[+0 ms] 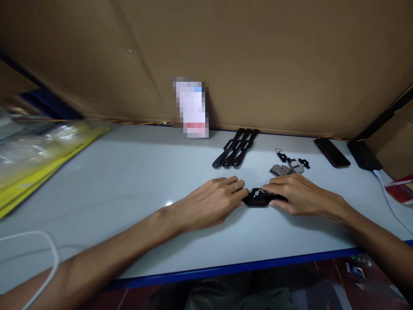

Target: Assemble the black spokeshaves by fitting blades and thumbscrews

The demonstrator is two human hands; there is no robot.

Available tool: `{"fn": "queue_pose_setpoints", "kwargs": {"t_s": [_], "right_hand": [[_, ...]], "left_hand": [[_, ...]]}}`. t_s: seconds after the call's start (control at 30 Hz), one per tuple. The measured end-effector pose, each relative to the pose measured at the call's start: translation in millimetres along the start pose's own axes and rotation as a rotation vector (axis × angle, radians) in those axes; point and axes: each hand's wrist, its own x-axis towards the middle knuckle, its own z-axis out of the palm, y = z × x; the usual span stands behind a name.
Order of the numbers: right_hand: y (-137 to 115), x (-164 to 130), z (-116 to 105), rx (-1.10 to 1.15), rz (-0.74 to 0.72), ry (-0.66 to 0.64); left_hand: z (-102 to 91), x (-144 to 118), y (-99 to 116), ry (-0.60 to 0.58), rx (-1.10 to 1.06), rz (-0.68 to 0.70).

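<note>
Between my two hands, low over the white tabletop, is a black spokeshave [257, 198] with a silver screw at its middle. My left hand [222, 199], wearing a ring, closes its fingers on the left handle. My right hand [295, 194] grips the right handle, its thumb below and its fingertips reaching the middle part. Behind them, several black spokeshave bodies [237, 148] lie side by side. Just past my right hand sit loose metal blades [280, 170], small black clamp plates [303, 163] and a small silver screw [278, 150].
A blurred-out upright card or phone [195, 107] leans on the cardboard wall [274, 64]. At the right lie a dark phone [332, 152] and a black power bank [364, 156] with a white cable. Plastic bags [38, 148] and a yellow-edged sheet lie left. The table's blue edge [226, 270] runs in front.
</note>
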Motion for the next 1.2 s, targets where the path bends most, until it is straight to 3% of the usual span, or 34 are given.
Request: {"fn": "queue_pose_setpoints", "kwargs": {"t_s": [0.23,0.43,0.6,1.2], "right_hand": [[-1,-1,-3,-0.016,0.009,0.013],[-3,4,13,-0.073,-0.054,0.351],[-8,10,27,-0.217,-0.129,0.447],[-10,16,29,-0.346,-0.191,0.522]], "left_hand": [[0.2,0,0,0.044,-0.01,0.012],[1.7,1,0,0.046,0.046,0.031],[3.7,2,1,0.069,0.056,0.032],[5.8,3,2,0.101,0.035,0.03]]}}
